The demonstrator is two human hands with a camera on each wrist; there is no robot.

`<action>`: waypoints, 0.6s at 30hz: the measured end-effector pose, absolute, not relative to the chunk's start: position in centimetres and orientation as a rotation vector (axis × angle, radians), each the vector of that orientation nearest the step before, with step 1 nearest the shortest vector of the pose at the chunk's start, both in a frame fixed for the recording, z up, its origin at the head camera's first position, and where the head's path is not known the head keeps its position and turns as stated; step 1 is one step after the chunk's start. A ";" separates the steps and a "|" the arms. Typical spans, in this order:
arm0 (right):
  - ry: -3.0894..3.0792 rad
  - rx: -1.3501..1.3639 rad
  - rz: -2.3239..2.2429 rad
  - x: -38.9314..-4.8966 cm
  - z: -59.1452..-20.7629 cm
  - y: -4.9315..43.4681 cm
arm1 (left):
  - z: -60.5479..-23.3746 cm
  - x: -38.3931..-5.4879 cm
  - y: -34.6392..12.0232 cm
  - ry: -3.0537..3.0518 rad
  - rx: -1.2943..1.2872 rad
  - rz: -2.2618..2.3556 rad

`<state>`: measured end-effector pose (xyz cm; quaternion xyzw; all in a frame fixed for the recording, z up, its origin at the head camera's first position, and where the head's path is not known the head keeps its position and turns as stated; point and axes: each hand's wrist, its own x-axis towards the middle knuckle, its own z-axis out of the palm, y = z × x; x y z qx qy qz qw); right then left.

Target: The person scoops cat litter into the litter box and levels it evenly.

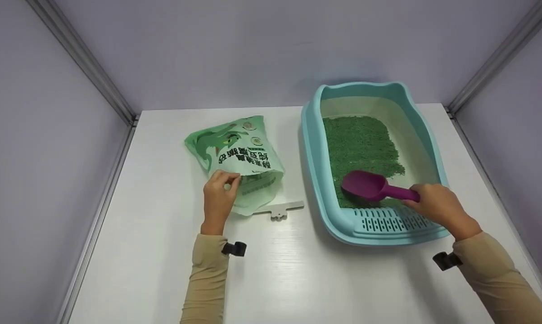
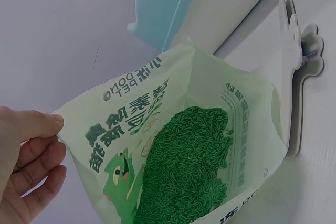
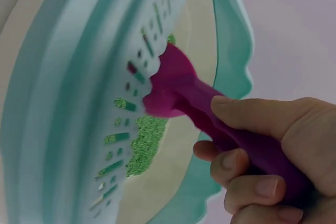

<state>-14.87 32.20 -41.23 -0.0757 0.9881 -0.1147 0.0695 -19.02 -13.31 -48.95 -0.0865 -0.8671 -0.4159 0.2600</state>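
Observation:
My right hand grips the handle of a purple scoop, fingers wrapped round it in the right wrist view. The scoop's bowl is over green pellet litter inside a blue litter box. My left hand pinches the upper edge of an open green litter bag between thumb and forefinger. Seen from the left wrist, green pellets fill the lower part of the bag. A pale bag clip lies beside the bag's mouth.
Bag, clip and box all rest on a white table. Pale walls rise behind and on both sides. The box's front ledge has a slotted grate, and its sides stand high at the back.

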 end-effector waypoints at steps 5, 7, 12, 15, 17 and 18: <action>2.967 -0.169 -0.343 -15.5 -42.5 32.6 | -49.1 -19.1 -13.3 -2.341 -0.234 -1.109; 2.980 -0.115 -0.360 -15.6 -43.0 32.6 | -49.1 -19.1 -13.4 -2.340 -0.237 -1.103; 3.030 -0.041 -0.419 -15.7 -43.8 32.4 | -49.1 -19.1 -13.4 -2.331 -0.242 -1.102; 3.029 -0.019 -0.447 -15.7 -44.2 32.1 | -49.1 -19.1 -13.4 -2.336 -0.238 -1.094; 3.017 0.019 -0.465 -15.7 -44.3 32.1 | -49.0 -19.1 -13.4 -2.345 -0.237 -1.088; 3.013 0.045 -0.469 -15.6 -44.3 32.2 | -49.0 -19.1 -13.3 -2.349 -0.236 -1.086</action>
